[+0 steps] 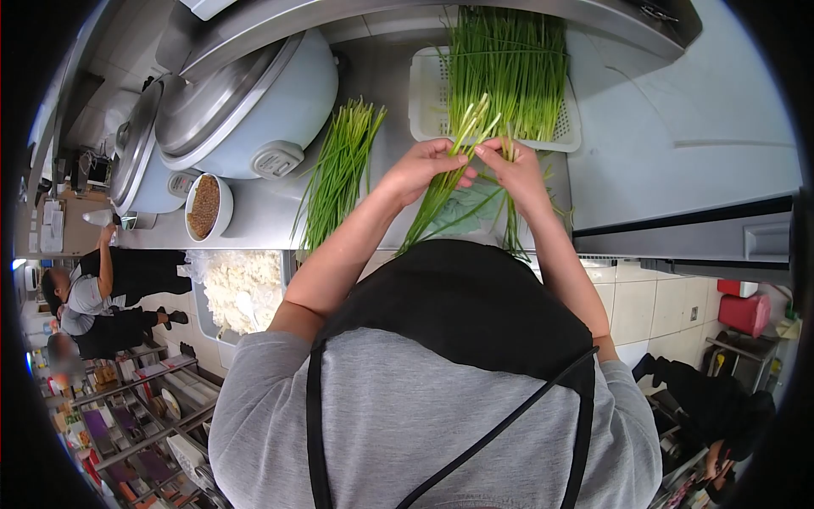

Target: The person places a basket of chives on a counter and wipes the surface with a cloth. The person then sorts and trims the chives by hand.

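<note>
My left hand [432,170] is closed around a small bunch of garlic chives [434,204], pale ends pointing away from me and green tips hanging toward my apron. Beside it, my right hand [515,176] grips a thinner bunch of chives [511,225], its thumb and fingertip pinching near the pale ends of the left bunch. Just beyond both hands, a thick row of chives [509,68] lies in a white perforated basket [427,93]. Another loose pile of chives [343,161] rests on the steel counter to the left. Below my hands is a pale green crumpled sheet [462,206].
Two large rice cookers [297,93] stand at the left, near a white bowl [225,212] of brown grains. A tub of white, rice-like food [242,293] sits below the counter edge. A shelf edge [424,19] crosses overhead. Other people [110,280] are at far left and lower right.
</note>
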`<state>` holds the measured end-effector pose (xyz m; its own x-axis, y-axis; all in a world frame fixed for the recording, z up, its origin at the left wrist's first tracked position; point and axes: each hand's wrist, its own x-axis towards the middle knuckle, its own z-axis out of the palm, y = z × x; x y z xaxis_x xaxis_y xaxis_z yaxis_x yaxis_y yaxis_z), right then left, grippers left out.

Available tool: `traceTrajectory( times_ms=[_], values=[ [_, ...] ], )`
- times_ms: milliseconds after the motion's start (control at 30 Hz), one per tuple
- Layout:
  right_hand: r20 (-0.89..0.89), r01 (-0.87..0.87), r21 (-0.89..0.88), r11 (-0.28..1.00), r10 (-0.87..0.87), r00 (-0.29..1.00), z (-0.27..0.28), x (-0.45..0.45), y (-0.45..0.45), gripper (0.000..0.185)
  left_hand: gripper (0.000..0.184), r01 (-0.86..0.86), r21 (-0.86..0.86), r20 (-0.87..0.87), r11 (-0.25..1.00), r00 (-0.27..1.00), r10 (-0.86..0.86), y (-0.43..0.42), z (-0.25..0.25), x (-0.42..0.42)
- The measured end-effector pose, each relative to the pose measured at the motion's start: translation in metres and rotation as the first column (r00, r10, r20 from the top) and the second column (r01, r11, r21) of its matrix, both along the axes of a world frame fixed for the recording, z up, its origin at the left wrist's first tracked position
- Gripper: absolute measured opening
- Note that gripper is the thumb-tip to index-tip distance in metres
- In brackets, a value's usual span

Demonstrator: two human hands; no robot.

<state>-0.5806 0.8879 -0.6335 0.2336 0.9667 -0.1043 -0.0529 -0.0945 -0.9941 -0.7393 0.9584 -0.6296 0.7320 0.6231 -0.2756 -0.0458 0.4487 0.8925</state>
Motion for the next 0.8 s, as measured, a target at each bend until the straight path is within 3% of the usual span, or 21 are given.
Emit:
traceTrajectory(
  times_ms=[67, 100, 167, 267, 467, 667, 800],
  values=[
    [0.113, 0.147, 0.123, 0.981, -0.161, 0.981, -0.009, 0.002, 0.003, 0.015, 0.021, 0.030, 0.027, -0.049, 0.999, 0.998, -0.028, 0.003, -0.007, 0.000],
    [0.113, 0.147, 0.123, 0.982, -0.161, 0.981, -0.007, 0.003, 0.002, 0.015, 0.021, 0.030, 0.027, -0.048, 0.999, 0.998, -0.028, 0.004, -0.008, -0.001],
    [-0.227, 0.189, 0.011, 0.982, -0.181, 0.957, -0.001, 0.006, 0.001, 0.014, 0.019, 0.021, 0.018, -0.048, 1.000, 0.999, -0.020, 0.006, -0.010, -0.002],
    [-0.256, 0.105, 0.017, 0.994, -0.098, 0.962, -0.002, 0.012, 0.001, 0.013, 0.022, 0.043, -0.033, -0.062, 0.999, 0.997, -0.045, 0.008, -0.012, -0.005],
    [-0.195, 0.069, -0.058, 0.996, -0.079, 0.978, 0.007, 0.005, 0.002, 0.017, 0.024, 0.179, -0.023, -0.116, 0.984, 0.977, -0.180, 0.007, -0.005, -0.008],
    [-0.263, 0.044, -0.006, 0.999, -0.044, 0.964, 0.005, 0.008, 0.001, 0.014, 0.019, 0.052, -0.018, -0.107, 0.998, 0.993, -0.054, 0.005, -0.005, -0.009],
    [-0.202, 0.040, -0.047, 0.998, -0.049, 0.978, 0.000, 0.010, 0.002, 0.013, 0.020, 0.051, 0.014, -0.141, 0.999, 0.989, -0.049, 0.006, -0.005, -0.009]
  ],
)
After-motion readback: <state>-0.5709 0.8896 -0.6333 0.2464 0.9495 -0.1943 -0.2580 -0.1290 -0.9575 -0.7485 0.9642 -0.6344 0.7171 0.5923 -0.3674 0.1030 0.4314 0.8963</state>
